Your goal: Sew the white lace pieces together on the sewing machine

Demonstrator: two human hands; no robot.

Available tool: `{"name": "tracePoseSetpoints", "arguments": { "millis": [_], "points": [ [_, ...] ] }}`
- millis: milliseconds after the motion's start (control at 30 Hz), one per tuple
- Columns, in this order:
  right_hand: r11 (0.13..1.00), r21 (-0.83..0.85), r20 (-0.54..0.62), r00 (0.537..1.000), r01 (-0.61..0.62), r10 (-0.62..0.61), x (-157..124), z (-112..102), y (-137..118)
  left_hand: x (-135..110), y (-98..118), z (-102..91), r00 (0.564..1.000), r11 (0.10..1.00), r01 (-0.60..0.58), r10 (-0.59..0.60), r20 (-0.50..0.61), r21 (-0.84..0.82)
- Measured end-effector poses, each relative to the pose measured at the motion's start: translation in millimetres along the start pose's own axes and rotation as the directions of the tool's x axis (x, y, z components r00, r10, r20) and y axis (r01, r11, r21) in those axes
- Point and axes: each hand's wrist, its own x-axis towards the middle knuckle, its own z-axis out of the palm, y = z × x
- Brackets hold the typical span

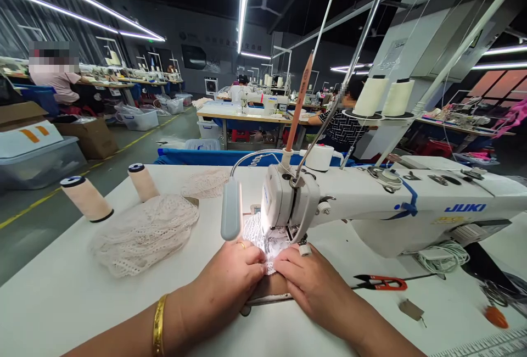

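A piece of white lace (256,229) lies under the head of a white sewing machine (354,197), lit by the machine's lamp (231,210). My left hand (230,269) is closed on the near left edge of the lace, thumb and fingers pressed together. On the near right edge my right hand (308,277) pinches the same lace, close beside the presser foot. The two hands almost meet in front of the needle area. The needle itself is too small to make out.
Left of the machine lie a lace pile (144,236), a smaller lace piece (206,183) and two thread cones (87,199). Red-handled thread snips (381,283), a coiled cord (442,258) and a ruler (489,343) lie to the right. Co-workers sit at other tables behind.
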Motion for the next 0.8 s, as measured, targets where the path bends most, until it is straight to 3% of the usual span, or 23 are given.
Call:
{"name": "tracePoseSetpoints", "arguments": {
  "millis": [200, 467, 800],
  "points": [
    [0.999, -0.005, -0.041, 0.998, 0.047, -0.047, -1, 2, 0, -6, 1, 5.4, 0.999, 0.999, -0.046, 0.046, -0.007, -0.005],
    [1.0, -0.018, -0.054, 0.999, 0.006, -0.007, 0, 9, 3, -2, -7, 9.3, 0.998, 0.998, -0.037, 0.039, -0.049, 0.051],
    [0.995, -0.053, -0.047, 0.996, -0.084, 0.082, 5, 10, 8, 0, -19, 9.5, 0.999, 0.992, 0.035, -0.039, 0.029, 0.118]
  ]
}}
